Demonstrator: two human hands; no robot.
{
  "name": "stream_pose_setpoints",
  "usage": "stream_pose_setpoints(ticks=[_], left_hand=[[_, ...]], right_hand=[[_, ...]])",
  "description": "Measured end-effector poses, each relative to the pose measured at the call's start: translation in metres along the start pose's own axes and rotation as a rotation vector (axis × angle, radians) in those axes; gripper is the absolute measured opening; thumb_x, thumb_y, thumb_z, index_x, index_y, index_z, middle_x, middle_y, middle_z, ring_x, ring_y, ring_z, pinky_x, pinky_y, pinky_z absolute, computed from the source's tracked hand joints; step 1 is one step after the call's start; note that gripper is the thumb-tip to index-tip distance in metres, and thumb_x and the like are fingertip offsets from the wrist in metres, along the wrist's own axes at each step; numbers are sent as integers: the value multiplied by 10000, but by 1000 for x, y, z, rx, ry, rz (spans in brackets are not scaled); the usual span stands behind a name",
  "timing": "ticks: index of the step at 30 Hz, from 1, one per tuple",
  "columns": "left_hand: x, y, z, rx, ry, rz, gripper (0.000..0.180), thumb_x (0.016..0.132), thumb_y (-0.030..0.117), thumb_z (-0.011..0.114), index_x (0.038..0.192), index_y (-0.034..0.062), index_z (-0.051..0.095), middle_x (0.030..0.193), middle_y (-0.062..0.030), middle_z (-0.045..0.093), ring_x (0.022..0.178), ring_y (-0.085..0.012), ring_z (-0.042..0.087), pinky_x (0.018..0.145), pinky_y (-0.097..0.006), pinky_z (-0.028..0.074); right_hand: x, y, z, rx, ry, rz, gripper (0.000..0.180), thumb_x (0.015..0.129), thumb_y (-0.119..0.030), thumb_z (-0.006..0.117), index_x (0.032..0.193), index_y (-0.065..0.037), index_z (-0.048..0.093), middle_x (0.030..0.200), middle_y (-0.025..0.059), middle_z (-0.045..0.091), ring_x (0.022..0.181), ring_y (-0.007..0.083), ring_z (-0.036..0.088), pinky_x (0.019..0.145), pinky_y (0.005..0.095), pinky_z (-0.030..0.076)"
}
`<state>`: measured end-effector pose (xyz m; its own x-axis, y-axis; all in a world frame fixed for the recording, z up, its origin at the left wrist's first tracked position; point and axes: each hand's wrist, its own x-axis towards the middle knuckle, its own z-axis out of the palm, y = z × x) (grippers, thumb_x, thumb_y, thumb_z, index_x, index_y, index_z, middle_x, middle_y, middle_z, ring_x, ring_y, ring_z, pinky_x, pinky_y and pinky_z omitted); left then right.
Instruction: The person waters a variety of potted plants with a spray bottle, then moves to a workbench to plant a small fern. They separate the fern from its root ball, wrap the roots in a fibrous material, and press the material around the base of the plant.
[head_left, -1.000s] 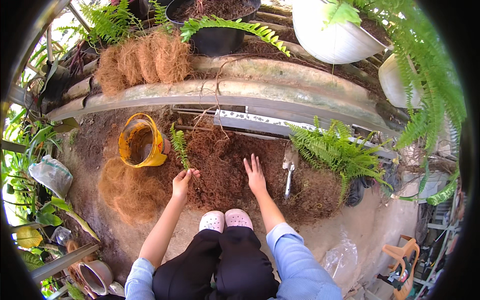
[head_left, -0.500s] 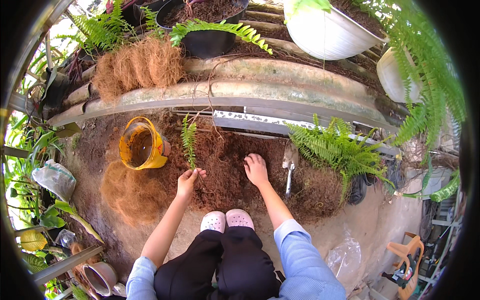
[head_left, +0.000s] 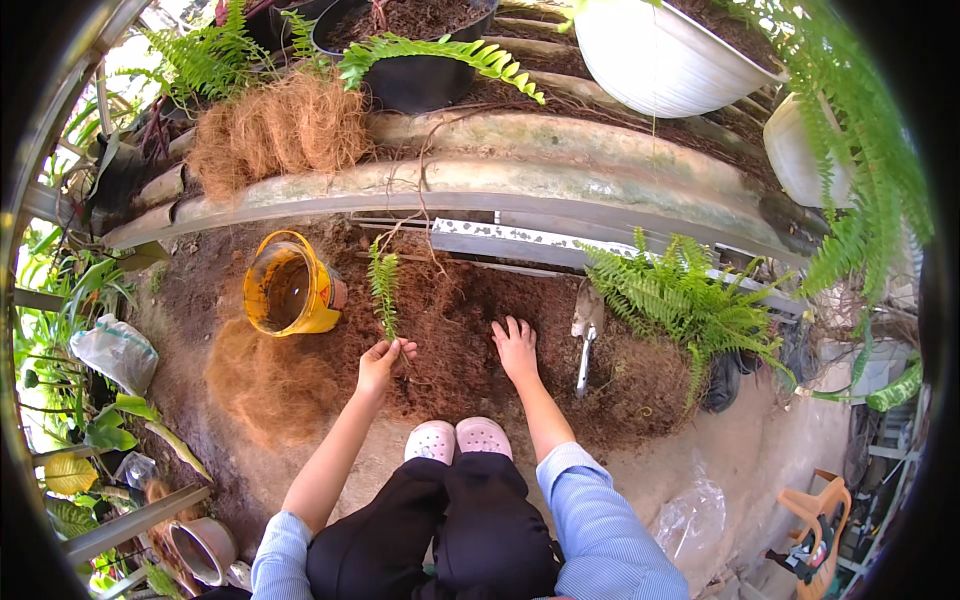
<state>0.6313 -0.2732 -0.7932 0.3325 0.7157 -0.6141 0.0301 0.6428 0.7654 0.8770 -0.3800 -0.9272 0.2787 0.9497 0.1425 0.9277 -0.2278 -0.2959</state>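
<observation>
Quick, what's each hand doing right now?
Left hand: closed, pinching the lower end of a fern frond.
Right hand: open, palm down at the soil, nothing seen held.

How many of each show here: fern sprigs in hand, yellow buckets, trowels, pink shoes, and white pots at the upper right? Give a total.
Fern sprig in the left hand: 1
Yellow bucket: 1
Trowel: 1
Pink shoes: 2
White pots, upper right: 2
Total: 7
</observation>
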Motion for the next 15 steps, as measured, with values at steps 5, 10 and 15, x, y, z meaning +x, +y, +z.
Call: stream_pose_setpoints(ticks=[5,10,15], left_hand=[[-4,-1,-8,-85,37,38,216,928,153,485,1055,-16,534,1021,-121,628,903,-177,620,800,-256,483],[-3,14,1,-188,1,138,234,926,150,489,1062,-34,537,1014,-124,632,892,-190,627,795,-273,497],[-42,54,2,-247,-24,204,246,920,162,502,1063,-34,543,1010,-125,636,884,-187,632,772,-265,504]], right_hand=[[16,0,-1,293,94,201,270,880,-206,519,1130,-108,544,1103,161,492,999,346,487,870,391,416],[24,17,-8,1154,371,754,318,915,-316,491,1110,-71,549,1046,80,584,976,239,551,823,373,442],[32,-5,-88,2147,91,973,344,872,-433,510,942,-103,578,863,42,623,789,200,606,649,357,500]])
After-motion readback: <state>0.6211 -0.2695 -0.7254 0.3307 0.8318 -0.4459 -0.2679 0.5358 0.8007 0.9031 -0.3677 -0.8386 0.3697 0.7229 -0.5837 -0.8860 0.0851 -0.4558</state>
